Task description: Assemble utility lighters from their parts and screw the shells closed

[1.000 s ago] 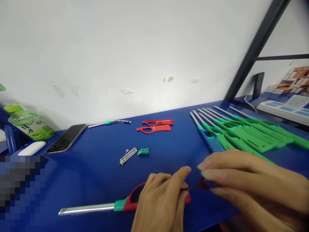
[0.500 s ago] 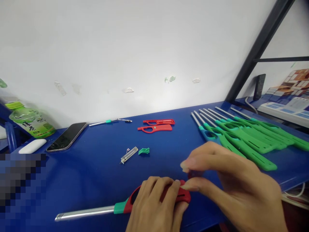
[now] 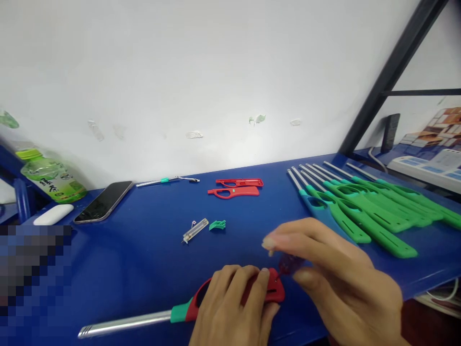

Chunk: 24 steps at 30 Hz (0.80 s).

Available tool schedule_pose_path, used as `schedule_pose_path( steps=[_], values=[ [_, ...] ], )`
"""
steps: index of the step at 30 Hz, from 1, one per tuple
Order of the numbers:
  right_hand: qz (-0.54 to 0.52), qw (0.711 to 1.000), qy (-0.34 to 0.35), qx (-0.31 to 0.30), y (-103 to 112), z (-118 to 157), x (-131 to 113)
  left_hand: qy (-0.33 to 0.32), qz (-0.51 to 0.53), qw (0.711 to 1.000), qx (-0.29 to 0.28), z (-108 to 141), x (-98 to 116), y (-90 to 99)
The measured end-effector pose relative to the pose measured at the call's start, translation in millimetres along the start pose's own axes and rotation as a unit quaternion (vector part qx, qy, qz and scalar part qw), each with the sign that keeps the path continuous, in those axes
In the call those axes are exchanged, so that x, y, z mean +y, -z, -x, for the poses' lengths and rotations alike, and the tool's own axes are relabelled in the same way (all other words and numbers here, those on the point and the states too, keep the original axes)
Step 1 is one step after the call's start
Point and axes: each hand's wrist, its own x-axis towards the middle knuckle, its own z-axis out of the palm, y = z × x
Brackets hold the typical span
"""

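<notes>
A red long-necked gas lighter [image 3: 276, 291] with a metal tube and a green collar lies across the front of the blue table. My left hand [image 3: 232, 305] is wrapped over its handle and holds it down. Near the handle's end, my right hand [image 3: 331, 274] has its thumb and fingers around what looks like a small screwdriver [image 3: 289, 264] with a dark reddish see-through grip. Its thin tip meets the handle by a small hole. The fingers hide part of this tool.
Beyond my hands lie a clear fuel tank [image 3: 195, 230], a green trigger [image 3: 217, 225], red handle halves [image 3: 236, 191] and a metal tube [image 3: 151, 182]. Several green lighters [image 3: 389, 211] and a blue one [image 3: 317, 204] fan out rightward. A phone [image 3: 104, 202], white case [image 3: 54, 214] and bottle [image 3: 54, 178] stand left.
My right hand's thumb has drawn back and its fingers have spread and turned around the tool, so more of its grip and tip shows. My left hand stays on the lighter.
</notes>
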Motion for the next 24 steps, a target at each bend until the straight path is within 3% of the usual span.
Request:
schedule_pose_path(
  steps=[5,13,21,24],
  values=[
    [-0.019,0.997,-0.063,0.035,0,1,2,-0.003,-0.008,1.0,-0.004,1,0,-1.4],
    [0.027,0.999,-0.026,0.01,6,7,-2,-0.038,-0.063,0.997,-0.006,6,-2,0.6],
    [-0.049,0.995,0.014,0.091,-6,-7,-9,-0.056,-0.065,0.994,-0.062,9,-5,5.7],
    [-0.046,0.995,0.016,0.082,-7,-3,-6,-0.061,-0.062,0.995,-0.056,9,-5,5.1]
  ],
)
